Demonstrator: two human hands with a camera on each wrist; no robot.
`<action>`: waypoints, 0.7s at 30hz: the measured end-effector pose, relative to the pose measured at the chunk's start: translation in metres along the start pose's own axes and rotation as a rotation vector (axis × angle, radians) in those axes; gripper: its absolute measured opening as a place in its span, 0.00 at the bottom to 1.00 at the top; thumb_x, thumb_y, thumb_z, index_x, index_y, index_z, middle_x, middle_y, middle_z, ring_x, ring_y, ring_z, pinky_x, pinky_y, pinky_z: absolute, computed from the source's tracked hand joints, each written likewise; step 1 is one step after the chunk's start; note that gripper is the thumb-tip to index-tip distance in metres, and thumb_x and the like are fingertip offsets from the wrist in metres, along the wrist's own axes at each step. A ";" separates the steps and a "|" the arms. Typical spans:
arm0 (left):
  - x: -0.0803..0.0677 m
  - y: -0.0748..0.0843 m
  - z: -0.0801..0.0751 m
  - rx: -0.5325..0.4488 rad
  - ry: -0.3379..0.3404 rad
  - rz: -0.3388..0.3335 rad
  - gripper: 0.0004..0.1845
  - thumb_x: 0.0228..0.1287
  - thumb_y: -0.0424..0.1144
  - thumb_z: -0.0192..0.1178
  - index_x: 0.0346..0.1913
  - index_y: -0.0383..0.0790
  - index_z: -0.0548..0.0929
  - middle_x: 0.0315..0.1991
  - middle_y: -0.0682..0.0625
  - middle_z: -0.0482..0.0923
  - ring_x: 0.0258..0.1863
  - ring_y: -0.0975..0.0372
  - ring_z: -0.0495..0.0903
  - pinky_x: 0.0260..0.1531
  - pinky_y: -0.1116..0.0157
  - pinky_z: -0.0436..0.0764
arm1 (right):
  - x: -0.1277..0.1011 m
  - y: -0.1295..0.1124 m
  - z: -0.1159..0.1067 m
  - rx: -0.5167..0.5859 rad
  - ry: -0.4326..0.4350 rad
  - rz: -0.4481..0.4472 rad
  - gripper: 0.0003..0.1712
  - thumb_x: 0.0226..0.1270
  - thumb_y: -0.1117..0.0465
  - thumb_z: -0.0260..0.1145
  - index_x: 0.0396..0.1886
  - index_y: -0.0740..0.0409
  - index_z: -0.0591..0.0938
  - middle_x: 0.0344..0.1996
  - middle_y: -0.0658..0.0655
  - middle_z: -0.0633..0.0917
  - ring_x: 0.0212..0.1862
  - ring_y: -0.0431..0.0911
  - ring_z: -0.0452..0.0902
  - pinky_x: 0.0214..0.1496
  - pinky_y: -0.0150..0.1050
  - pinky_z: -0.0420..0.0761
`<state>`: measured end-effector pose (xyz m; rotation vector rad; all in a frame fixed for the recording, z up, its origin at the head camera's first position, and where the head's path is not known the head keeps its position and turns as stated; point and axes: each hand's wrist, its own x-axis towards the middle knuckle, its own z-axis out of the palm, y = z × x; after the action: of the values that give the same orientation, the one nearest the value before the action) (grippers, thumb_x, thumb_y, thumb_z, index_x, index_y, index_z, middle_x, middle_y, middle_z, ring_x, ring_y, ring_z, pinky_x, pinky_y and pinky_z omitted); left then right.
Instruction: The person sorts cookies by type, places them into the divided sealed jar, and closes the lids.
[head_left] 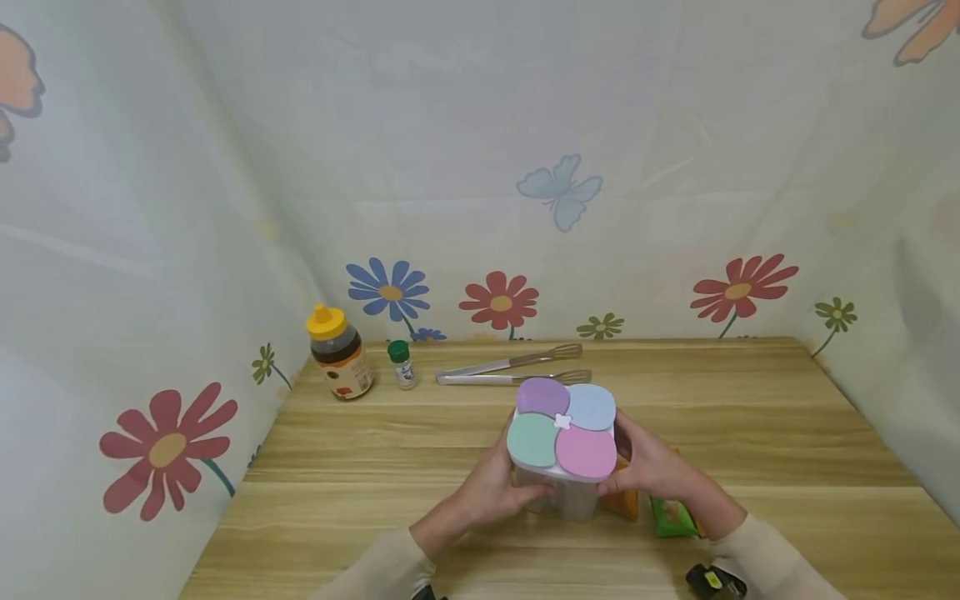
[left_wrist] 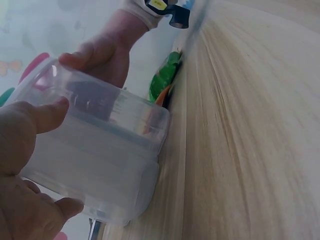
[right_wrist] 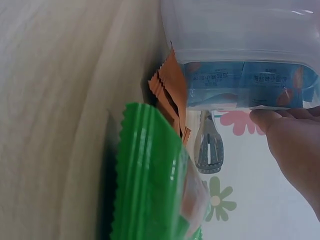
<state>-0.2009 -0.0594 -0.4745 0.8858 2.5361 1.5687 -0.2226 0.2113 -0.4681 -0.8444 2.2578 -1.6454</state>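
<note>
Both hands hold a clear plastic container [left_wrist: 95, 155] from its sides. Its lid [head_left: 563, 422] has four petal-shaped flaps in purple, light blue, mint and pink, all lying down. My left hand [head_left: 491, 483] grips the left side, thumb at the front. On the opposite side my right hand [head_left: 656, 467] grips it, thumb also at the front. Through the clear wall in the right wrist view shows a blue printed packet [right_wrist: 245, 85]. Whether the container's base touches the table cannot be told. Beside it lie an orange-brown packet [right_wrist: 172, 92] and a green packet [right_wrist: 150, 170].
On the wood-patterned table [head_left: 345, 475], a jar with a yellow cap [head_left: 341, 354] and a small green-capped shaker [head_left: 402, 367] stand at the back left. Metal tongs [head_left: 480, 371] lie behind the container. A flower-printed cloth [head_left: 450, 167] hangs behind the table.
</note>
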 end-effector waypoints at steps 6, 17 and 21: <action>-0.002 0.016 0.000 0.001 0.029 -0.004 0.64 0.46 0.31 0.76 0.78 0.50 0.39 0.69 0.51 0.67 0.68 0.57 0.67 0.69 0.56 0.62 | 0.002 0.002 -0.002 0.023 -0.030 -0.024 0.61 0.48 0.59 0.80 0.76 0.58 0.52 0.72 0.64 0.62 0.71 0.63 0.60 0.64 0.24 0.65; -0.006 0.036 -0.002 0.000 0.057 0.004 0.61 0.46 0.28 0.75 0.77 0.39 0.43 0.68 0.47 0.69 0.67 0.55 0.68 0.68 0.56 0.64 | 0.005 0.005 -0.006 0.021 -0.062 -0.060 0.61 0.47 0.60 0.80 0.75 0.63 0.52 0.70 0.67 0.64 0.67 0.38 0.67 0.63 0.26 0.68; -0.004 0.017 0.006 -0.017 0.069 0.006 0.65 0.44 0.30 0.76 0.78 0.48 0.40 0.70 0.52 0.66 0.70 0.57 0.65 0.70 0.56 0.61 | 0.005 0.006 -0.007 0.041 -0.069 -0.070 0.61 0.46 0.61 0.81 0.74 0.66 0.52 0.69 0.69 0.64 0.65 0.36 0.68 0.63 0.26 0.68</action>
<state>-0.1880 -0.0508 -0.4642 0.8524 2.5642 1.6487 -0.2322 0.2156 -0.4702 -0.9652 2.1639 -1.6601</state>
